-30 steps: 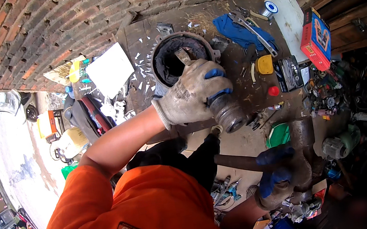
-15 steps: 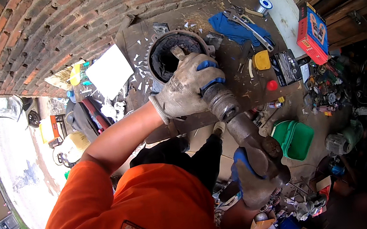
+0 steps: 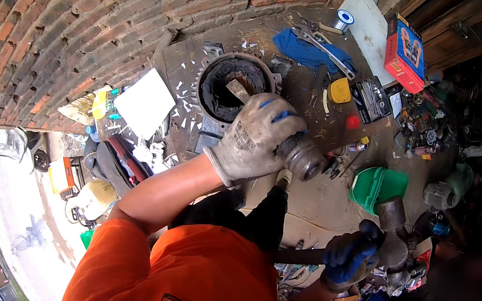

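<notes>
My left hand (image 3: 258, 134), in a grey and blue work glove, is wrapped round a thick chisel (image 3: 305, 159). Its flat blade (image 3: 238, 91) points into the round opening of a motor housing (image 3: 270, 62), whose inside is dark and dirty. The chisel's battered striking end faces toward me at the lower right. Lower right, my gloved right hand (image 3: 347, 258) grips the handle of a heavy hammer (image 3: 394, 233) close to its head. The hammer head is apart from the chisel, beside a green bucket. Whether the blade touches the housing wall cannot be made out.
The housing stands on a worn workbench (image 3: 177, 66) against a brick wall (image 3: 128, 36). Around it lie white paper (image 3: 145, 102), scraps, a blue cloth (image 3: 301, 51), an adjustable wrench (image 3: 337, 63), a yellow case (image 3: 339, 91) and a red box (image 3: 405, 55). A green bucket (image 3: 394, 180) stands below.
The hammer has swung away from the chisel's striking end, down and to the right, with my right hand. My left hand and the chisel have shifted slightly toward me.
</notes>
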Available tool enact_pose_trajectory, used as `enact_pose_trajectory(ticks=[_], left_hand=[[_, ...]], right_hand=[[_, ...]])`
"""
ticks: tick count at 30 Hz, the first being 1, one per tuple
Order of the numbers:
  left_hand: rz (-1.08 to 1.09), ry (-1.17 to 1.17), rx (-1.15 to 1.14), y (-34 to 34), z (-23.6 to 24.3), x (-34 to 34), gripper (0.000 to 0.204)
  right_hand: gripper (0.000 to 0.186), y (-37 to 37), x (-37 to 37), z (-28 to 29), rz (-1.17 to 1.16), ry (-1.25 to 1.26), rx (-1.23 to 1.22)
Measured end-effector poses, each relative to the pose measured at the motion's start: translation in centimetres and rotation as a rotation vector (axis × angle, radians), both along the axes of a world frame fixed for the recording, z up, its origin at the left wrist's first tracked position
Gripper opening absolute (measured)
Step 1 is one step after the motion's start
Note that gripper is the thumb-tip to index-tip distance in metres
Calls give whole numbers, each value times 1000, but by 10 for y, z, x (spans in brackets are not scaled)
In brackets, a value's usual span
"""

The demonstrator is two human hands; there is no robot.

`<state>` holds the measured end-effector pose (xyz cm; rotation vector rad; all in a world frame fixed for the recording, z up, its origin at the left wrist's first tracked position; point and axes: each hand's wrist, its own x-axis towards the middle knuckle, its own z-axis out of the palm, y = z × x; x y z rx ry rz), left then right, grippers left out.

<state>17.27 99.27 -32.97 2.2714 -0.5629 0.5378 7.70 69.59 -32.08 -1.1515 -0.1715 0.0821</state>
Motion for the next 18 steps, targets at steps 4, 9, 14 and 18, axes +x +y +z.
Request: enact_pose_trajectory(ticks=[4,9,14,18], left_hand=[[-99,-64,55,-16,2,-7,54],[-41,23,49,-1,1,-1,53],[-3,37,57,5,0,5,52],[-31,36,56,6,0,7,52]], right_hand=[[48,-7,-16,-21,100,177,153],[44,-25,-24,-33,156,371,580],[44,-40,-50,-68,-202,717,1409],[44,-29,-21,-36,247,499,732]])
